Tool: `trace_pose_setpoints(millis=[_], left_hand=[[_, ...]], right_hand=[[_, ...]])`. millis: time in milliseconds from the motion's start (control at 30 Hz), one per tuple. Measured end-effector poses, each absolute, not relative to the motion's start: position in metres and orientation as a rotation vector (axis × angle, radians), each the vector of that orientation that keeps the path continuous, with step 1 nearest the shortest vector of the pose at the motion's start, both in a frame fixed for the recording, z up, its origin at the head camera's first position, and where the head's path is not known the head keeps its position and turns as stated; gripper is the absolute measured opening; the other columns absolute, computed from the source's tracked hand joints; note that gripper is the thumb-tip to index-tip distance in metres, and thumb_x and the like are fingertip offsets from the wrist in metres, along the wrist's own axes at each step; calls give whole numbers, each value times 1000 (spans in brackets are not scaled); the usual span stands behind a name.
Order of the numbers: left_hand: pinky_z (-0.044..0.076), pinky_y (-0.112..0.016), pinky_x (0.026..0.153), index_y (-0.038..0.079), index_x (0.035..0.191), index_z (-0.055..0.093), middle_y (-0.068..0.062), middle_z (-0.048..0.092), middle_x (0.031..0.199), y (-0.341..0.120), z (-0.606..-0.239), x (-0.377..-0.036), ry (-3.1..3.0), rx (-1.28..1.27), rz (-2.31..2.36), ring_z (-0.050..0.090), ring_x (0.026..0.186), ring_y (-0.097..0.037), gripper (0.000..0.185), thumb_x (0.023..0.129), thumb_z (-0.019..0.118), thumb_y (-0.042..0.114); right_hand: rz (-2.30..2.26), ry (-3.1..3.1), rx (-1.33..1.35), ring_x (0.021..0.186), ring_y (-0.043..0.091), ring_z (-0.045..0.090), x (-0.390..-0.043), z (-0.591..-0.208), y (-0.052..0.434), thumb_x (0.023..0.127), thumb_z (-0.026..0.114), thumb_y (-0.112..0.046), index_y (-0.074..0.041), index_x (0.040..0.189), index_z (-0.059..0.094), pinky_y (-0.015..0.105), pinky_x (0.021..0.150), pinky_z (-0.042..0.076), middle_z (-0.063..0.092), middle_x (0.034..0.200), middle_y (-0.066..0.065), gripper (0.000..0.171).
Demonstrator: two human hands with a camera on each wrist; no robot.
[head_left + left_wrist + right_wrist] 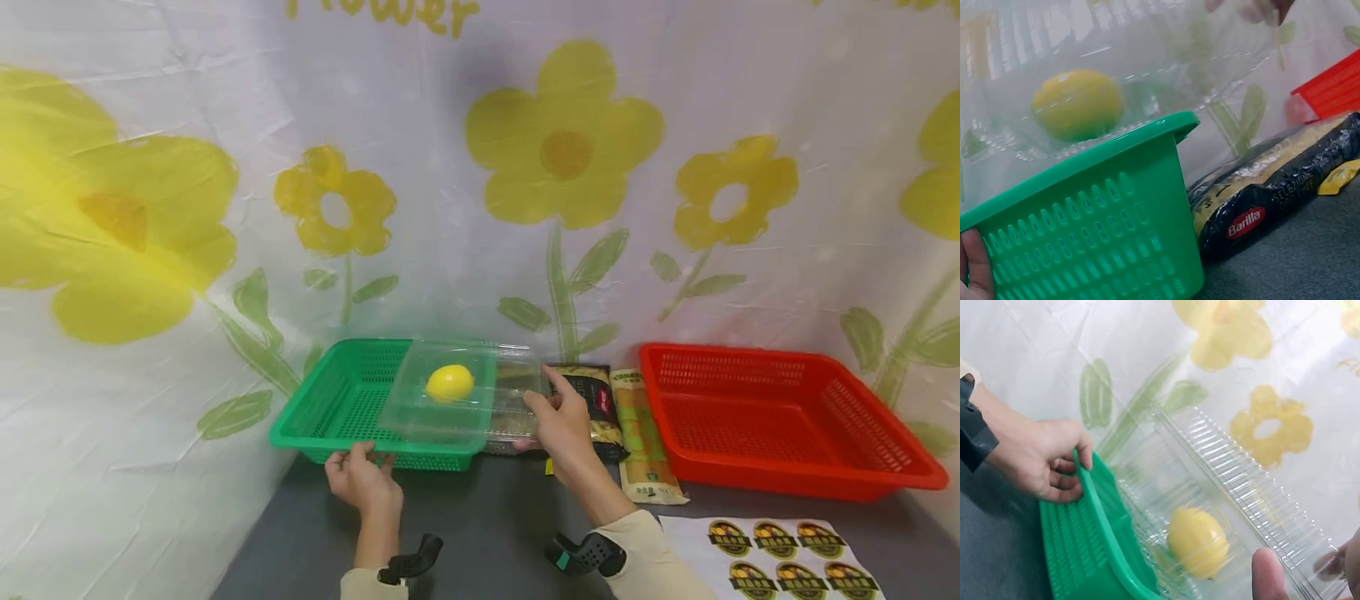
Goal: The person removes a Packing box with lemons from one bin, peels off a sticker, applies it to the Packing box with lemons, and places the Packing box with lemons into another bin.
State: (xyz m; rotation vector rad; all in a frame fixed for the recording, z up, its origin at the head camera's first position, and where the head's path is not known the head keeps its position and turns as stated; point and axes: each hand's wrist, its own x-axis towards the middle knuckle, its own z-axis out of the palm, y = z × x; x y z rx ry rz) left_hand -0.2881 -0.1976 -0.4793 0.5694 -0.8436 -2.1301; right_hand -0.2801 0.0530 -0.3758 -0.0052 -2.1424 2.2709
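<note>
A clear plastic clamshell box (465, 396) with a yellow lemon (450, 382) inside lies across the right end of a green mesh basket (337, 404). My left hand (365, 460) grips the basket's front rim, thumb on top. My right hand (542, 402) pinches the right end of the box. In the right wrist view my thumb (1269, 575) presses the box (1235, 481) beside the lemon (1197, 542), and the left hand (1047, 459) curls over the green rim (1094, 506). The left wrist view shows the lemon (1077, 103) above the basket wall (1097, 231).
A black Barilla pasta bag (600, 404) and a green-and-tan packet (647, 437) lie right of the box. A red mesh basket (772, 417) stands at the right. A sheet of round stickers (787, 550) lies at the front right. A flowered cloth hangs behind.
</note>
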Motion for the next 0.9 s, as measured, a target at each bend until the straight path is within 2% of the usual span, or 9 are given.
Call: trace_pose_setpoints(millis=[233,433,500,633,800,900], left_hand=[[45,-35,53,10,97,39,-9,44,86,-200,-479,-288,-844,564,-2092,43,63,-22,13,92,50,6],[45,-38,56,10,96,39,-9,44,86,-197,-478,-289,-832,546,-2123,42,65,-22,13,92,51,6],[45,-38,56,10,96,39,-9,43,83,-196,-478,-290,-830,536,-2117,41,64,-22,13,92,50,6],[44,-38,56,9,95,38,-8,42,80,-197,-479,-289,-837,530,-2106,40,64,-23,14,91,51,5],[45,-39,56,9,96,38,-9,42,85,-197,-479,-290,-850,530,-2113,40,67,-27,14,92,50,4],[45,-39,56,9,96,37,-10,42,89,-197,-479,-291,-868,532,-2114,41,68,-27,14,92,50,5]], right_hand=[[2333,-2099,-43,37,15,33,-264,-375,73,93,59,-17,-28,141,41,48,58,55,43,106,16,52],[2290,-2100,-86,40,11,30,-251,-375,93,93,57,-16,-24,141,41,47,57,55,39,106,14,51],[2269,-2102,-93,40,11,34,-247,-374,98,92,58,-15,-23,141,42,47,56,55,39,105,14,52],[2252,-2089,-118,39,10,33,-239,-375,108,91,59,-14,-21,140,44,48,54,54,38,103,14,52],[2227,-2119,-158,39,9,30,-230,-378,121,92,60,-19,-25,141,42,46,55,55,37,108,14,52],[2213,-2134,-172,39,9,32,-224,-381,129,92,61,-21,-26,142,41,46,56,55,37,110,14,54]])
